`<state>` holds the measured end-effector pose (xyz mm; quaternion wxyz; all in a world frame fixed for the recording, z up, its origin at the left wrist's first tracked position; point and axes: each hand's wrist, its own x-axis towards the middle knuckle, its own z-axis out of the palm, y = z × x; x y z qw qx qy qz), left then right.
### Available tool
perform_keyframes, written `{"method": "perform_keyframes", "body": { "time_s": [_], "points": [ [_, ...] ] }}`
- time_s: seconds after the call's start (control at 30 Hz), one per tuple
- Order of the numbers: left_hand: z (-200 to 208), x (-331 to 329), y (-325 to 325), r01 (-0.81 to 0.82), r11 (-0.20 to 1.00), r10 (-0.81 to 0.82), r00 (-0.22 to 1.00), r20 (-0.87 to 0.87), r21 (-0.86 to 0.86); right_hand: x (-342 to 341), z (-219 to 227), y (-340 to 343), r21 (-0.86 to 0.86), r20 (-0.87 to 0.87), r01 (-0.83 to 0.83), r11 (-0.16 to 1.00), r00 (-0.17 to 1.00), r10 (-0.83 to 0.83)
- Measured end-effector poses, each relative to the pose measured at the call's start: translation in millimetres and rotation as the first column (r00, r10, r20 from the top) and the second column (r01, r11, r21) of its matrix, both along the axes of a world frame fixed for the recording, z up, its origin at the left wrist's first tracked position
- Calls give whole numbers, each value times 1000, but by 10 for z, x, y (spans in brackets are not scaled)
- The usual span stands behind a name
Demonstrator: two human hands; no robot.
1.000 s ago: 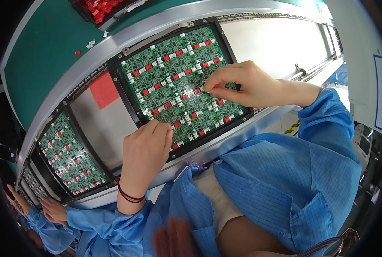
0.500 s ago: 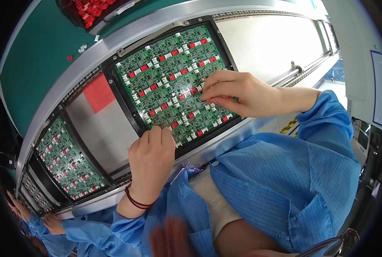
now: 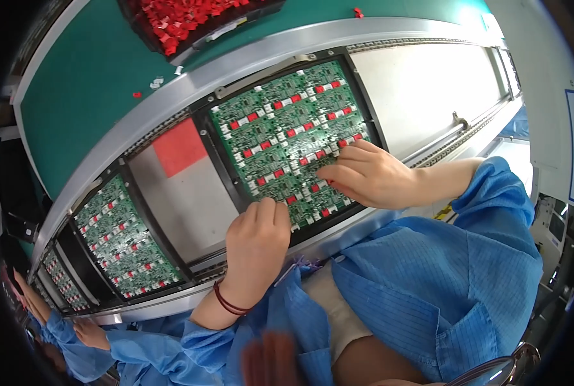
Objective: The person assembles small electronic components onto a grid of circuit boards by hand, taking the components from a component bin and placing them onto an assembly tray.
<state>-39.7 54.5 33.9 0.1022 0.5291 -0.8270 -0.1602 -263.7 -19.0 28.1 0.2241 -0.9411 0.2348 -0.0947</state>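
Note:
A green circuit board panel (image 3: 287,138) lies in a black frame (image 3: 225,161) on the conveyor, with red and white connectors in rows across it. My right hand (image 3: 372,175) is over the panel's right part, thumb and fingers pinched close to the board. Beside its thumb shows a red connector (image 3: 330,183); whether it is held or sits on the board is unclear. My left hand (image 3: 258,241) is closed over the panel's near left corner, a dark red band at its wrist. Its fingertips are hidden, and so is anything in them.
Beyond the rail, a dark bin (image 3: 219,32) of red connectors stands on a green surface (image 3: 87,112), with loose white pieces (image 3: 156,83) nearby. Left along the conveyor are a red sheet (image 3: 179,148) and another framed panel (image 3: 123,238). A co-worker's hand (image 3: 92,334) is at lower left.
The view has shifted, so the panel, bin and both hands appear farther right and lower. My right hand has moved nearer the panel's front edge; my left stays at the near left corner.

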Motion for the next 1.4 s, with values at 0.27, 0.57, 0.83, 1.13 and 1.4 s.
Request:
{"method": "perform_keyframes", "body": {
  "time_s": [0.27, 0.57, 0.83, 1.13, 1.4],
  "points": [
    [-67, 28, -59, -24, 999, 23, 999, -43, -23, -9, 35, 119, -318, -48, -66, 946, 997, 53],
    [-193, 105, -25, -3, 994, -14, 987, -163, -106, 62, 92, 108, -150, -78, -27, 988, 997, 15],
    [-256, -105, 60, -28, 972, 35, 999, 25, -233, 102, 60, 151, -113, 17, 146, 983, 989, -145],
    [-271, -64, 33, 22, 990, -28, 999, -43, -139, 103, 64, 149, -248, -50, 89, 965, 993, -104],
    [-25, 454, -263, -308, 940, 211, 861, -462, -145, 88, 47, 42, 10, -27, 137, 990, 990, -137]
  ]
}}
